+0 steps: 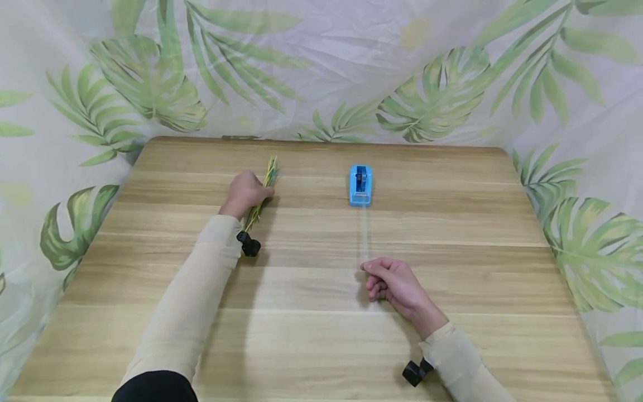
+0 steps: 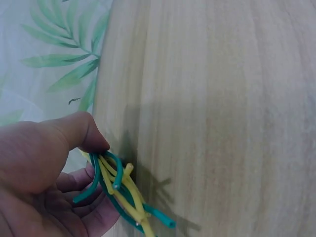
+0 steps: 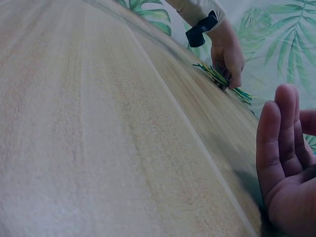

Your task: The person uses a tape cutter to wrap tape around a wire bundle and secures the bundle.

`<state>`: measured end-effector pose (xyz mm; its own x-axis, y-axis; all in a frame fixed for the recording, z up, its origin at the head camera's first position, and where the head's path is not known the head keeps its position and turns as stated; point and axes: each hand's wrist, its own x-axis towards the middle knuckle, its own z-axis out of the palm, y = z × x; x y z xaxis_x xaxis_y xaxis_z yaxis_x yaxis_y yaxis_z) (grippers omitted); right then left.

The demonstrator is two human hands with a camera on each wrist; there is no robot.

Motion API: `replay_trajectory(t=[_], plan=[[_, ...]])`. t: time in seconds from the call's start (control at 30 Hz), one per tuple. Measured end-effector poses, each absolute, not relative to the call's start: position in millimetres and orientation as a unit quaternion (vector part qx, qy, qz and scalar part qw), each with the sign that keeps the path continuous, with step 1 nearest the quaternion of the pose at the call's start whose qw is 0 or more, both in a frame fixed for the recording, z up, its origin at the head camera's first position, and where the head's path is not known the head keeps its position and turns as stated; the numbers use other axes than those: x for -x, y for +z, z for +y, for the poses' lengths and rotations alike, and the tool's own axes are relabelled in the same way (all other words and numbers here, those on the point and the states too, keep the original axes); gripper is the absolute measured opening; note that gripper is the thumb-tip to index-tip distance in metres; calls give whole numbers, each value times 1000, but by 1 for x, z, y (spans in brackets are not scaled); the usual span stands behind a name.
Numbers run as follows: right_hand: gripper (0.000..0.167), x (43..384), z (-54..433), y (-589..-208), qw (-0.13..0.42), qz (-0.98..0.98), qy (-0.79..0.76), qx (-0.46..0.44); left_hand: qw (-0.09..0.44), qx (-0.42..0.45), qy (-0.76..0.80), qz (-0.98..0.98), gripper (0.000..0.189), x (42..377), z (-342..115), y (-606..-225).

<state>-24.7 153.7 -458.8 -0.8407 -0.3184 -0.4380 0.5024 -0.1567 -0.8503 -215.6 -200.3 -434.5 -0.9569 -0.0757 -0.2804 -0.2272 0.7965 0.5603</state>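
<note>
Here the left grip (image 1: pixel 246 193) holds wires (image 1: pixel 270 174) slanting away rightward; the right grip (image 1: pixel 399 283) pinches forward-running tape (image 1: pixel 365 231).

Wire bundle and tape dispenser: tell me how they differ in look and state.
The wire bundle is yellow and green, while the tape dispenser is blue. The wire bundle is loose thin strands; the tape dispenser is one compact body. The left hand pinches the wire bundle, but neither of the hands touches the tape dispenser. Both are toward the far side of the wooden table.
</note>
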Motion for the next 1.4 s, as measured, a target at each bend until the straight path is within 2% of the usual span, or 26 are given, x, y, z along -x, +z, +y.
replay_trajectory(t=[0.33, 0.63, 1.0, 1.13, 1.27, 1.4], plan=[[29, 24, 153, -461, 267, 589, -759, -78, 138, 87, 402, 901, 28, 207, -211, -437], [31, 24, 153, -461, 267, 589, -759, -74, 194, 105, 574, 788, 27, 200, -213, -436], [30, 26, 153, -463, 269, 589, -759, -73, 250, 80, 601, 755, 35, 187, -214, -435], [29, 27, 153, -463, 268, 589, -758, -74, 249, 65, 605, 754, 35, 183, -215, -436], [28, 27, 153, -463, 269, 588, -759, -72, 249, 42, 597, 762, 33, 180, -215, -439], [27, 27, 153, -463, 269, 589, -759, -75, 274, 9, 576, 770, 29, 176, -214, -442]])
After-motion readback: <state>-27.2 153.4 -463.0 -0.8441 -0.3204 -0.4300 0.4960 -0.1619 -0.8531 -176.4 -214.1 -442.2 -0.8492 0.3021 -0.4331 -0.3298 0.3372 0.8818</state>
